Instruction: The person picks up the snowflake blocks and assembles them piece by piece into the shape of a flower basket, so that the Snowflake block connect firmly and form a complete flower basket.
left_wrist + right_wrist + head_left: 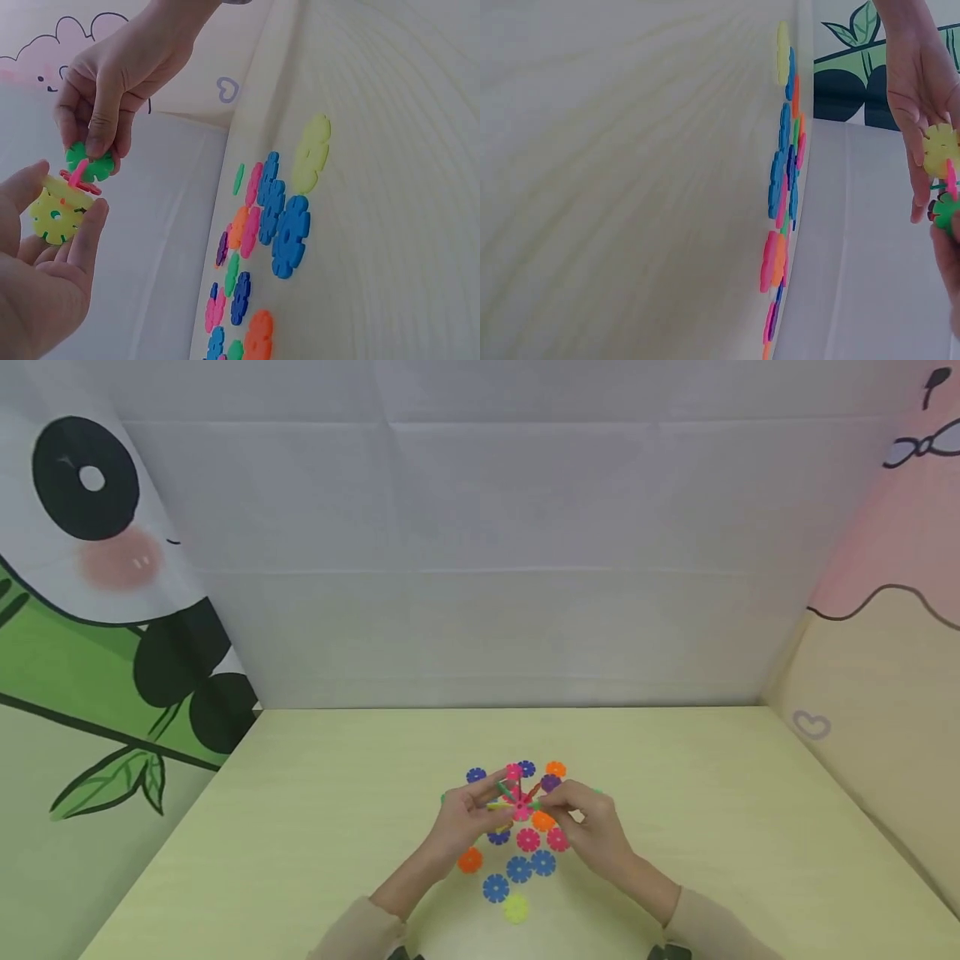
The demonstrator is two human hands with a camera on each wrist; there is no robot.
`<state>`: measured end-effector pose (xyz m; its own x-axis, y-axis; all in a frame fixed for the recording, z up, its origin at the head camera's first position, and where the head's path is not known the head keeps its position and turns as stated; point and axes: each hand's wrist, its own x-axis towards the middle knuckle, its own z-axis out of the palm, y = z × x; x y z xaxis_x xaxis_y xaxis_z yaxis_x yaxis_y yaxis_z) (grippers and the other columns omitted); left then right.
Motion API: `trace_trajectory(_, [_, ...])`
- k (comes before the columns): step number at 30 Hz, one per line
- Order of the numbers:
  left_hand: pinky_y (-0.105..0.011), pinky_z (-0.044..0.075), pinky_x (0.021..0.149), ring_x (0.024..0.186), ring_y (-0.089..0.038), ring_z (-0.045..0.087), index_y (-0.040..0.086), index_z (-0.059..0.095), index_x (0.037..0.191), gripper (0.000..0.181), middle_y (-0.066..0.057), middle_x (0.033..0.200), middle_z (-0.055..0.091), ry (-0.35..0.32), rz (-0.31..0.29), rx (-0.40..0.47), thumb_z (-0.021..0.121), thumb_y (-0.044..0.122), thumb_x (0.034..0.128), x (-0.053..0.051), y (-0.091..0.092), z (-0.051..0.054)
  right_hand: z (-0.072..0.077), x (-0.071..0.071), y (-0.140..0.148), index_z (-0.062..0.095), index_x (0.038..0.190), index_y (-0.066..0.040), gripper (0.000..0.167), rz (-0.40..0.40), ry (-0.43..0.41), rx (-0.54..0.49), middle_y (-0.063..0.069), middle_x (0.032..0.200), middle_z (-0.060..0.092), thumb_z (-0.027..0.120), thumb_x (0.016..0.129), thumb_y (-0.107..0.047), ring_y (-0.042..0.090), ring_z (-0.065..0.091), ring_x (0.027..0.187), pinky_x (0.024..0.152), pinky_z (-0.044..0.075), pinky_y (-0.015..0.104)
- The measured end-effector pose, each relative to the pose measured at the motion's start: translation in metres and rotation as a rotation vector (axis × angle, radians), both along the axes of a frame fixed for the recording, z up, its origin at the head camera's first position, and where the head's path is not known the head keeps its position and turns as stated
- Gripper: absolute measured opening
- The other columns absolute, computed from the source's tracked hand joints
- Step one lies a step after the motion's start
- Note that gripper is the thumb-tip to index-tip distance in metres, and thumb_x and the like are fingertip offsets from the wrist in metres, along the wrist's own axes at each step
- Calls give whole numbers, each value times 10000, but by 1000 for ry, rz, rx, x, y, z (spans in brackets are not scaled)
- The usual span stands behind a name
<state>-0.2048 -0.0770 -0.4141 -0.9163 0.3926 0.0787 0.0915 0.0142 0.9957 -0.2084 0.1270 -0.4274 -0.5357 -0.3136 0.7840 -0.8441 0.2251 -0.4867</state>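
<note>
My left hand [467, 817] holds a cluster of joined plastic snowflake discs above the table. In the left wrist view a yellow disc [54, 217] of the cluster sits between its thumb and fingers. My right hand [596, 827] pinches a green disc [94, 166] between thumb and fingers, up against a pink disc [521, 807] of the cluster. Whether the green disc is slotted in cannot be told. Red pieces also show in the cluster, and the fingers hide part of it. At its edge, the right wrist view shows the yellow and green discs close together.
Loose notched discs lie on the table below and around the hands: several blue ones [496, 887], an orange one [470, 860], pink ones [528, 839] and a yellow one [516, 908]. A white cloth wall [480, 635] stands at the table's back, with printed panels at both sides.
</note>
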Motion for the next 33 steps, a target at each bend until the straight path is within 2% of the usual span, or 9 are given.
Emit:
trace_trajectory(5, [-302, 512, 809, 1028, -271, 599, 116, 377, 1375, 627, -152, 1362, 418, 36, -22, -11, 669, 137, 821, 2, 2, 4, 1, -2, 7, 631, 868, -74, 285, 39, -101, 52, 18, 817, 646, 662, 707, 159, 108, 635, 755, 668, 533, 208])
trace_trajectory(8, [-314, 523, 784, 1045, -281, 585, 120, 382, 1370, 632, -136, 1394, 375, 51, -65, -46, 678, 130, 812, 1, 2, 5, 1, -4, 12, 624, 881, -71, 293, 80, -115, 80, 25, 828, 645, 659, 708, 163, 126, 636, 755, 658, 539, 227])
trace_trajectory(11, [-322, 525, 782, 1026, -289, 592, 99, 439, 1331, 566, -125, 1341, 438, 38, -108, -64, 673, 127, 816, -1, 0, 3, 2, -5, 14, 624, 886, -48, 287, 122, -144, 92, 56, 826, 647, 656, 704, 171, 147, 635, 739, 636, 544, 250])
trace_trajectory(12, [-325, 525, 783, 1015, -299, 597, 90, 460, 1314, 538, -123, 1310, 468, 32, -111, -63, 669, 131, 820, -2, -1, 2, 2, -5, 14, 624, 892, -33, 252, 128, -181, 98, 66, 830, 649, 656, 720, 149, 140, 634, 742, 634, 545, 255])
trace_trajectory(15, [-325, 525, 783, 950, -264, 627, 72, 496, 1277, 485, -137, 1262, 504, 3, -97, -52, 662, 137, 826, -4, -5, -1, 5, -5, 17, 625, 936, 0, 178, 118, -391, 155, 92, 866, 653, 666, 769, 46, 121, 621, 771, 650, 540, 253])
trace_trajectory(18, [-321, 526, 778, 914, -224, 639, 45, 495, 1271, 487, -179, 1258, 495, -12, -73, -51, 665, 133, 823, -6, -10, -4, 0, -11, 24, 633, 968, 1, 196, 55, -602, 281, 84, 883, 651, 683, 790, -64, 122, 595, 796, 661, 522, 224])
trace_trajectory(20, [-314, 528, 772, 897, -207, 641, 24, 487, 1271, 498, -195, 1259, 487, -11, -60, -67, 668, 131, 820, -6, -13, -5, -9, -19, 30, 642, 977, -19, 223, 32, -693, 369, 63, 885, 642, 703, 776, -93, 145, 576, 793, 657, 507, 210])
trace_trajectory(24, [-319, 532, 761, 881, -211, 639, 27, 499, 1260, 490, -197, 1249, 493, -20, -34, -81, 674, 129, 814, -5, -18, -5, -22, -27, 36, 661, 954, -53, 242, 13, -751, 487, 4, 883, 629, 742, 730, -91, 148, 546, 790, 656, 491, 226])
trace_trajectory(33, [-316, 534, 752, 862, -199, 638, 49, 534, 1227, 450, -223, 1233, 498, -33, -25, -78, 679, 105, 804, -4, -22, -5, -34, -33, 30, 642, 967, -90, 264, 44, -740, 556, -34, 947, 622, 729, 723, -38, 167, 569, 896, 758, 495, 279])
